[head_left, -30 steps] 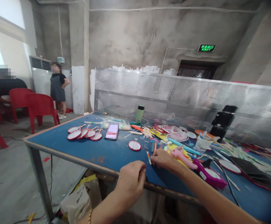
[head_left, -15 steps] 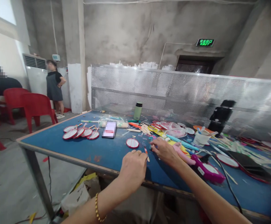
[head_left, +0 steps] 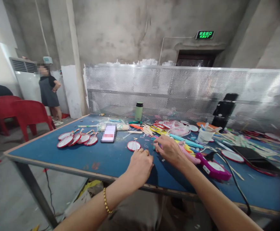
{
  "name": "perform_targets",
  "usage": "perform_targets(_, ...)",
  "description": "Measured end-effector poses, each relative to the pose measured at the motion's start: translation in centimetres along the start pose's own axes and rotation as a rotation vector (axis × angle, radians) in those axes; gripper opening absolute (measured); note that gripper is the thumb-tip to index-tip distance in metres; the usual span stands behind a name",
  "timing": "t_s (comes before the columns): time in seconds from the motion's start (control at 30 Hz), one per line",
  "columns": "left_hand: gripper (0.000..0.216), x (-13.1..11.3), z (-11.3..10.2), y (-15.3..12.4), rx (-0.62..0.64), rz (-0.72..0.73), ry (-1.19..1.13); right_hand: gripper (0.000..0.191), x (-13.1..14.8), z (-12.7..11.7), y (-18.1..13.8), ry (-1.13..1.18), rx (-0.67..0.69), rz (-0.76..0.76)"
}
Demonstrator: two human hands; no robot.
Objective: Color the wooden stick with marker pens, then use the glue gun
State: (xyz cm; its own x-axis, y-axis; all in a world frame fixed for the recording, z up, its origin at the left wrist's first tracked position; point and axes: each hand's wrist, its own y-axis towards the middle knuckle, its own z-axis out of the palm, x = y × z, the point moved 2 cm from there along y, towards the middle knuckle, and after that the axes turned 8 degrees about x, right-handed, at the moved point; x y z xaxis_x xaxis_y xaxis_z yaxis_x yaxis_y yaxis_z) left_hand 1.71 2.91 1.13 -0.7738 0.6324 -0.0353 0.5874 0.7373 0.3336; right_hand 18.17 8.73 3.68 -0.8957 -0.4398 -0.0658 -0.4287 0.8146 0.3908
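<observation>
My left hand rests curled on the blue table near its front edge, knuckles up, a ring on one finger and a gold bracelet on the wrist. Just right of it, my right hand lies on the table with fingertips pinched together toward small colourful pieces. What either hand holds is hidden. A round red-rimmed white disc lies just beyond my left hand. A purple glue gun and a pink one lie beside my right forearm.
A row of red-rimmed discs on sticks, a phone, a green bottle, a white cup and a black device stand on the table. A perforated metal screen backs it. Red chairs and a standing person are at left.
Both hands have moved a little farther onto the table, and the view has shifted left and up. The small orange-tipped stick seen between the hands earlier is no longer visible.
</observation>
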Motion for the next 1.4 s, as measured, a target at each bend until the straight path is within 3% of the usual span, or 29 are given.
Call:
perform_targets(0.23,0.014,0.4,0.1,0.4,0.025,0.024,0.025,0.023,0.0,-1.6,-3.1,0.05,-0.143,-0.023)
perform_targets(0.43,0.019,0.7,0.4,0.4,0.018,0.038,0.041,0.021,-0.1,-1.2,-4.9,0.055,-0.146,-0.04)
perform_targets(0.6,0.019,0.9,0.2,0.5,0.023,0.048,0.049,0.015,1.5,-1.1,-5.6,0.041,-0.152,-0.074)
perform_targets(0.87,0.024,1.6,0.3,0.0,0.013,0.095,0.01,0.02,4.3,0.2,-6.4,0.123,-0.051,-0.108)
perform_targets(1.4,0.03,2.3,0.3,-1.6,-0.032,0.055,-0.103,0.023,5.3,0.6,-6.4,0.159,0.023,-0.098)
